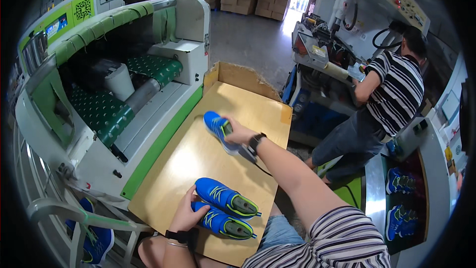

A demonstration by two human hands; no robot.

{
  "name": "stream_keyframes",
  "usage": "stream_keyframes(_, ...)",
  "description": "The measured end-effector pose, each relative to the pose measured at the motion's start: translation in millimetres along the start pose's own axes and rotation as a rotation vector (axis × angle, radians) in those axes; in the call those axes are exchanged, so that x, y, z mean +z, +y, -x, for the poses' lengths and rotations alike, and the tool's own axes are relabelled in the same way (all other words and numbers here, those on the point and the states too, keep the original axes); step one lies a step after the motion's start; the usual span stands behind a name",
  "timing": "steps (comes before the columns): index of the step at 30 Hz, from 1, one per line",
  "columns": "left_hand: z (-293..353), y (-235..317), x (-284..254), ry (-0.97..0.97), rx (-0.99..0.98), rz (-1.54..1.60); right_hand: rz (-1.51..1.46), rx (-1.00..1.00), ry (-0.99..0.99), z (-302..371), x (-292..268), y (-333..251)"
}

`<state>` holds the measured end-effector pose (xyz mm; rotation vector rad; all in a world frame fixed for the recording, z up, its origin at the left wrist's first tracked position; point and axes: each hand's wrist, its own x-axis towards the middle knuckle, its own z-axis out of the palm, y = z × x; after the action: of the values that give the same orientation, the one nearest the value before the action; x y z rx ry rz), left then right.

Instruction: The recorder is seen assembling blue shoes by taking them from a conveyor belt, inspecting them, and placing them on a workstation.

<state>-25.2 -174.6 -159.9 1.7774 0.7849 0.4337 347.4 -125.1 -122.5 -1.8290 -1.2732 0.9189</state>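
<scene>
On a light wooden tabletop [168,173], my right hand [239,133] is closed round the heel and opening of a blue sneaker [214,121] with lime-green trim, its toe pointing away from me. Some of its heel is hidden by my fingers. Nearer to me lies a pair of matching shoes, toes to the left: an upper blue sneaker [218,193] and a lower blue sneaker [218,219]. My left hand [186,212] grips the toe of the lower one, thumb on top. A grey object [246,154] with a cable shows under my right wrist.
Left of the table stands a machine with a green studded conveyor belt [101,114]. A cardboard edge [248,79] borders the table's far side. At right, a person in a striped shirt [396,89] works at another machine. More blue shoes [396,221] sit on a rack.
</scene>
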Motion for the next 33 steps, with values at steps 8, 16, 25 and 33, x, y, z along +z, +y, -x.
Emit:
stream_keyframes(8, -11.2, -1.4, 20.1, 0.014, 0.086, -0.023, 0.234, -0.263, -0.072, 167.2, -5.8, 28.6)
stream_keyframes(16, -6.3, -7.5, 20.3, -0.055, 0.032, 0.110, 0.222, -0.198, -0.122, 259.8, 20.8, -6.2)
stream_keyframes(25, 8.4, 22.2, 26.6, -0.075, 0.000, 0.122, 0.165, -0.203, 0.067, 280.1, 29.8, 9.2)
stream_keyframes(33, 6.6, 10.1, 32.0, -0.031, 0.082, 0.040, 0.131, -0.210, 0.239, 281.6, 38.8, 12.4)
